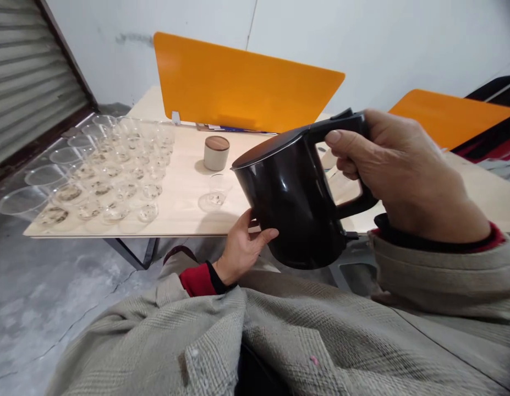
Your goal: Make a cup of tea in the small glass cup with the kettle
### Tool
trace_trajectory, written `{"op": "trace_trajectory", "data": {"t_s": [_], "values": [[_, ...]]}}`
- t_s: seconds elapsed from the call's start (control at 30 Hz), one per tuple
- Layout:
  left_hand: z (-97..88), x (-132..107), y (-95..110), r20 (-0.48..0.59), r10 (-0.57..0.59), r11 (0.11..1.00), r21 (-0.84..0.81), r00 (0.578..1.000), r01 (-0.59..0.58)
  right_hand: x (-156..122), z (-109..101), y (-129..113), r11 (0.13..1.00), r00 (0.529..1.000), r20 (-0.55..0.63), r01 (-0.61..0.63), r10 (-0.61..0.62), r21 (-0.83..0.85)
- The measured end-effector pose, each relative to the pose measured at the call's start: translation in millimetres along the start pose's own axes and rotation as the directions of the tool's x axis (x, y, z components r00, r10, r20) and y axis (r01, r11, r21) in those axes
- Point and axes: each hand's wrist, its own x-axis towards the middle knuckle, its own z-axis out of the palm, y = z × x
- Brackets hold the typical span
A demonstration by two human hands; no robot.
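Right hand [407,176] grips kettle [290,203] — dark-flecked glasses [69,192]

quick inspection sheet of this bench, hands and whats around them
surface: pale wood tabletop on dark metal legs
job's things: black kettle held up near the table's front edge; rows of clear glass cups, several with brownish residue inside
clutter: ceramic jar with wooden lid; papers at the foot of an orange divider panel
grippers: right hand, fingers around the kettle's handle; left hand open against the kettle's side
cables: nothing seen
surroundings: roller shutter, concrete floor
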Motion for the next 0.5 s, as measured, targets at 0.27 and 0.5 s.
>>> {"op": "trace_trajectory", "data": {"t_s": [0.27,0.5], "values": [[-2.4,1,-4,-0.027,-0.017,0.999,0.028,1.000,0.018,25,13,3,0.998,0.993,0.119,0.032,-0.026,-0.050],[-0.3,0,-10,-0.008,-0.062,0.997,-0.048,0.998,0.062,31,24,-4,0.994,0.981,0.192,0.007,0.015,-0.113]]}}
